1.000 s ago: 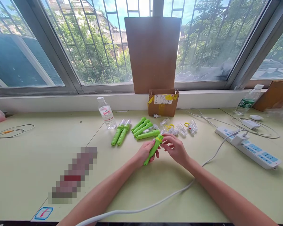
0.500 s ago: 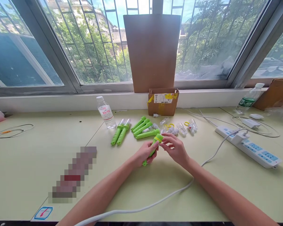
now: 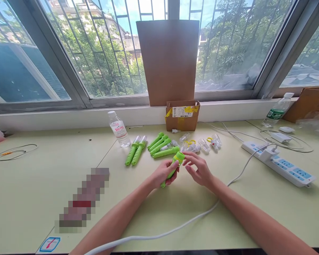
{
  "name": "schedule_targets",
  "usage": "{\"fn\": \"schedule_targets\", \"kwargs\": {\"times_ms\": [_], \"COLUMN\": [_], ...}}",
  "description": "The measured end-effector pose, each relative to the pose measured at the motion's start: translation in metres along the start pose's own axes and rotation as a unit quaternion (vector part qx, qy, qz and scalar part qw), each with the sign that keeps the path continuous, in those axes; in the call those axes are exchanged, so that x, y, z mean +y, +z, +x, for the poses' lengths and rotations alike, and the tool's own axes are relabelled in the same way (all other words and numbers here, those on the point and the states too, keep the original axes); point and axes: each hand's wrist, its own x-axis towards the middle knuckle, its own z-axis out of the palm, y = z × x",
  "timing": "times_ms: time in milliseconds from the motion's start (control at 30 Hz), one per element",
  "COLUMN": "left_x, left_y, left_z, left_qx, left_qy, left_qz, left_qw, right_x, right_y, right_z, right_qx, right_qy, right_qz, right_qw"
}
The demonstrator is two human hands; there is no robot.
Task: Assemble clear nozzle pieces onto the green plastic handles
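Note:
My left hand (image 3: 166,173) is wrapped around a green plastic handle (image 3: 171,174) with a ridged, wider top and a yellow ring beneath it. The handle leans, its top up and to the right. Just right of that top is my right hand (image 3: 198,168), its thumb and fingers apart; whether a fingertip touches the top I cannot tell. Behind them lie several similar green handles (image 3: 159,143). Two more, with clear tips, form a pair (image 3: 136,150) to the left. Clear plastic caps (image 3: 203,145) and yellow rings (image 3: 191,142) are scattered beyond my right hand.
A small cardboard box (image 3: 182,124) stands at the back, a water bottle (image 3: 119,130) left of it. A white power strip (image 3: 284,166) lies on the right, near a second bottle (image 3: 278,110). A white cable (image 3: 175,230) crosses the table under my right forearm.
My right thumb and fingers have come away from the green handle's top and spread apart. The left hand keeps its hold on the handle. The camera view has shifted slightly.

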Motion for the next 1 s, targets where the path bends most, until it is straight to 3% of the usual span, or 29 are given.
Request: {"fn": "schedule_targets", "kwargs": {"times_ms": [100, 200, 267, 367, 667, 867, 1000], "left_x": [0.001, 0.001, 0.001, 0.001, 0.0, 0.0, 0.002], "left_y": [-0.001, -0.001, -0.001, -0.001, -0.002, -0.001, 0.0], "left_z": [0.001, 0.002, 0.002, 0.003, 0.004, 0.003, 0.003], "left_qx": [0.014, 0.029, 0.037, 0.039, 0.039, 0.042, 0.038], "left_qy": [0.014, 0.021, 0.02, 0.016, 0.002, -0.006, -0.002], "left_qz": [-0.01, -0.014, -0.012, -0.004, 0.023, 0.037, 0.052], "left_qw": [1.0, 0.999, 0.999, 0.999, 0.999, 0.998, 0.998], "right_x": [0.002, 0.007, 0.01, 0.012, 0.011, 0.012, 0.012], "right_y": [-0.002, -0.006, -0.009, -0.012, -0.012, -0.008, -0.007], "right_z": [0.003, 0.008, 0.01, 0.012, 0.012, 0.01, 0.009], "right_qx": [0.056, 0.078, 0.082, 0.082, 0.1, 0.093, 0.082], "right_qy": [0.115, 0.243, 0.288, 0.315, 0.337, 0.317, 0.314], "right_qz": [0.175, 0.327, 0.379, 0.415, 0.431, 0.375, 0.367], "right_qw": [0.976, 0.91, 0.876, 0.849, 0.831, 0.866, 0.872]}}
